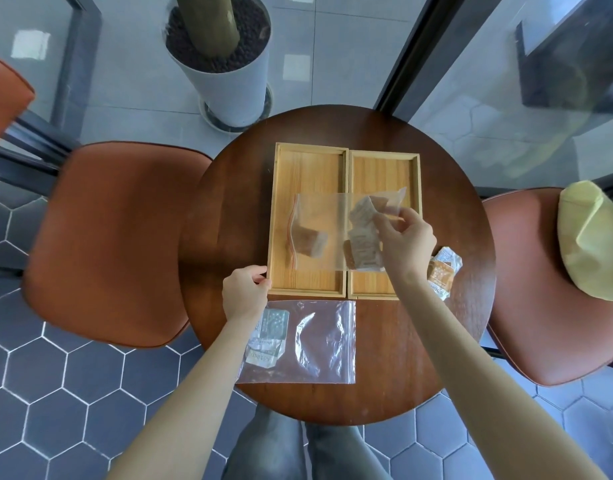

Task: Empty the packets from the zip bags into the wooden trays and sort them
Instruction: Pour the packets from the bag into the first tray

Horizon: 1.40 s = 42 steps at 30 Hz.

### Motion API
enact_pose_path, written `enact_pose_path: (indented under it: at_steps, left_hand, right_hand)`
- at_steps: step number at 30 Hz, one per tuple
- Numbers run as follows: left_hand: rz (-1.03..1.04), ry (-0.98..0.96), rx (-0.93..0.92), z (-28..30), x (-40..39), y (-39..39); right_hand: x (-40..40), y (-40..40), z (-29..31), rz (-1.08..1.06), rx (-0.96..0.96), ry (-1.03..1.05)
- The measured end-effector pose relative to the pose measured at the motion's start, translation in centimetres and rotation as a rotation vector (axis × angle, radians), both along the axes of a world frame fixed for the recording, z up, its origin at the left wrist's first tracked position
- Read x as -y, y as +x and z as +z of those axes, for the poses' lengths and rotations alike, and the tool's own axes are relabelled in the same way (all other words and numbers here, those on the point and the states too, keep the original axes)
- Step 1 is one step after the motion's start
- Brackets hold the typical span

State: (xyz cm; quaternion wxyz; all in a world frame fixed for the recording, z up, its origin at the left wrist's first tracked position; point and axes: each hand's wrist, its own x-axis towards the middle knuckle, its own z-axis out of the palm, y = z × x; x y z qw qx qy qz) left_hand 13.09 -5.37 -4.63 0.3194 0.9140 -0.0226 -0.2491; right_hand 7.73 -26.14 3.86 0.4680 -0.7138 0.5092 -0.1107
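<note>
Head view: two wooden trays (308, 157) are set side by side on a round table (436, 341). A zip bag (319, 209) with brown packets (310, 242) inside is held above them, pinched at its corner by the right hand (403, 233). The near corner of the left tray is gripped by the left hand (244, 292). A second zip bag (315, 341) with packets lies near the table's edge.

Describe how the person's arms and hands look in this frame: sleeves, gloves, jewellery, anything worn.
Both forearms are bare up to the frame edge, with no sleeve showing. The left hand and right hand wear no gloves; no rings, watch or bracelet can be seen on either. Below the arms, grey trousers cover the knees.
</note>
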Motion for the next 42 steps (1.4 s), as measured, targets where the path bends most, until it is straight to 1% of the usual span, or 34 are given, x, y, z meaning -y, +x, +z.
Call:
enact_pose_path:
  at_steps: [4, 8, 20, 27, 29, 32, 33, 34, 35, 36, 37, 38, 40, 42]
  left_hand:
    - [-0.001, 0.011, 0.011, 0.0, 0.1, 0.0]
    - [0.000, 0.017, 0.005, -0.1, 0.1, 0.1]
    - [-0.022, 0.028, 0.034, -0.3, 0.1, 0.3]
    - [-0.020, 0.032, 0.036, -0.5, 0.1, 0.3]
    - [-0.029, 0.045, 0.035, -0.3, 0.1, 0.2]
    - [-0.016, 0.058, 0.075, 0.2, 0.6, 0.0]
    - [0.026, 0.008, 0.097, 0.7, 0.8, -0.1]
    - [0.097, -0.083, 0.086, 1.2, 1.1, -0.3]
    - [0.196, -0.208, 0.010, 2.0, 1.5, -0.3]
    - [0.305, -0.358, -0.140, 2.8, 1.8, -0.4]
    - [0.398, -0.506, -0.335, 3.6, 2.1, -0.4]
    - [0.458, -0.608, -0.521, 4.2, 2.3, -0.6]
    - [0.463, -0.678, -0.800, 4.7, 2.3, -1.0]
    - [0.409, -0.704, -0.979, 5.1, 2.0, -1.6]
  right_hand:
    - [-0.3, 0.3, 0.8, -0.023, 0.069, 0.110]
    - [-1.0, 0.7, 2.0, -0.017, 0.122, 0.157]
    - [-1.7, 1.5, 4.7, 0.089, 0.278, 0.092]
    - [-1.1, 0.5, 6.1, 0.045, 0.348, 0.099]
    - [-0.9, -0.2, 6.3, -0.016, 0.373, 0.162]
    - [-0.4, -1.6, 6.1, -0.154, 0.418, 0.343]
    - [-0.3, -2.2, 5.8, -0.192, 0.429, 0.406]
    - [-0.3, -2.8, 5.5, -0.222, 0.433, 0.468]
    - [-0.3, -3.5, 5.1, -0.250, 0.434, 0.525]
    - [-0.4, -4.1, 4.8, -0.277, 0.433, 0.589]
    - [-0.4, -4.7, 4.4, -0.295, 0.435, 0.660]
    - [-0.5, -5.2, 4.1, -0.304, 0.438, 0.747]
    - [-0.6, -6.1, 3.4, -0.298, 0.436, 0.949]
    - [-0.8, -7.0, 2.7, -0.301, 0.387, 1.092]
